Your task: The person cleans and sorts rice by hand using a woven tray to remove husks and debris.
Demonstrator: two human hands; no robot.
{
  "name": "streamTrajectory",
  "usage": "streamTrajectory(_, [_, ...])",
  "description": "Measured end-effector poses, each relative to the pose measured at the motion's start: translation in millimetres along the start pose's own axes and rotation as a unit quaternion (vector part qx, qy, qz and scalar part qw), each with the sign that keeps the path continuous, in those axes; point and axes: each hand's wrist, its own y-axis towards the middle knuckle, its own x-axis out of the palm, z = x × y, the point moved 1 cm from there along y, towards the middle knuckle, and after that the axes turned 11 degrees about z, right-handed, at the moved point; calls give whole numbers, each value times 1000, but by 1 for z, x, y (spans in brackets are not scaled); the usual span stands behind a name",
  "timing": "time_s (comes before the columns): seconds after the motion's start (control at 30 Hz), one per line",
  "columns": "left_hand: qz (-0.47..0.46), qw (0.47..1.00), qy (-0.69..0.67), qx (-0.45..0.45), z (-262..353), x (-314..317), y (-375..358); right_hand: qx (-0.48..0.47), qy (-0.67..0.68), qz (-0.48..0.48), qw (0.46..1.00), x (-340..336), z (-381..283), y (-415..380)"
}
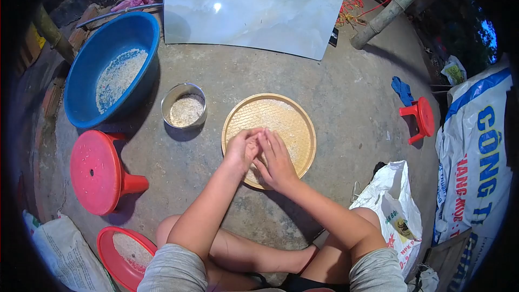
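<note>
Left hand (243, 150) and right hand (277, 163) meet over the round tray (238, 121) on the floor (346, 113), fingers curled, handling underway! Whether they grip anything (fingers hide it), I can't tell; the next move calls for a light touch.

Plastic, metal and rough floor
The 2 stools (96, 172) (426, 116) and the blue tub (81, 89) look like smooth plastic; the pot (168, 109) is shiny metal, the tray (230, 130) woven-textured, the panel (254, 5) glossy, the floor (346, 97) matt concrete, the sleeves (175, 270) ribbed cloth.
</note>
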Motion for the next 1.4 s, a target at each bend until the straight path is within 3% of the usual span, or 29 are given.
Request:
streamTrajectory(0.07, [61, 995, -64, 47, 16, -2, 0, 37, -23, -12, 999, 3, 3, -5])
streamTrajectory(0.13, [97, 976, -118, 152, 40, 1, -11, 75, -113, -103, 985, 6, 12, -12])
streamTrajectory(0.2, [103, 954, -102, 261, 69, -3, -20, 59, -132, -112, 983, 10, 18, -18])
streamTrajectory(0.23, [104, 954, -102, 262, 79, -7, -22, 41, -151, -120, 980, 11, 19, -19])
streamTrajectory(0.3, [147, 903, 15, 404, 99, -16, -28, 42, -154, -125, 979, 12, 19, -18])
streamTrajectory(0.33, [147, 902, 14, 405, 104, -22, -26, 43, -158, -130, 978, 12, 18, -17])
streamTrajectory(0.4, [218, 777, 362, 467, 109, -30, -19, 42, -156, -129, 978, 13, 18, -17])
streamTrajectory(0.43, [218, 777, 362, 467, 104, -30, -17, 43, -155, -127, 979, 13, 18, -18])
streamTrajectory(0.5, [282, 547, 527, 586, 88, -21, -16, 41, -159, -125, 978, 14, 18, -18])
streamTrajectory(0.57, [259, 548, 534, 590, 75, -2, -32, 42, -163, -122, 978, 14, 19, -19])
streamTrajectory(0.63, [142, 668, 464, 564, 60, 11, -38, 35, -168, -114, 979, 15, 19, -19])
streamTrajectory(0.7, [46, 752, 441, 488, 44, 17, -35, 38, -167, -113, 979, 15, 19, -19])
streamTrajectory(0.8, [-24, 737, 504, 450, 27, 16, -25, 43, -162, -107, 980, 13, 19, -17])
streamTrajectory(0.87, [47, 495, 671, 550, 21, 5, -13, 41, -158, -92, 982, 12, 20, -19])
streamTrajectory(0.9, [44, 479, 685, 547, 22, 0, -8, 50, -143, -80, 985, 13, 21, -20])
streamTrajectory(0.97, [119, 474, 714, 500, 25, -10, 0, 38, -142, -75, 986, 12, 23, -23])
streamTrajectory(1.0, [121, 513, 685, 502, 24, -13, 3, 40, -134, -66, 988, 11, 23, -23])
streamTrajectory(1.1, [163, 516, 651, 532, 20, -19, 11, 57, -96, -94, 989, 7, 31, -21])
streamTrajectory(1.13, [159, 510, 657, 532, 22, -18, 9, 55, -51, -16, 997, 3, 34, -16])
streamTrajectory(1.17, [154, 517, 654, 530, 25, -19, 7, 60, -47, -10, 997, -4, 42, -9])
streamTrajectory(1.23, [148, 520, 653, 530, 24, -19, 1, 122, -23, -44, 991, -29, 63, 9])
streamTrajectory(1.3, [175, 529, 613, 561, 20, -20, -2, 321, 8, -29, 947, -66, 82, 23])
streamTrajectory(1.4, [210, 553, 595, 544, 15, -27, 2, 341, 9, -23, 940, -71, 129, 4])
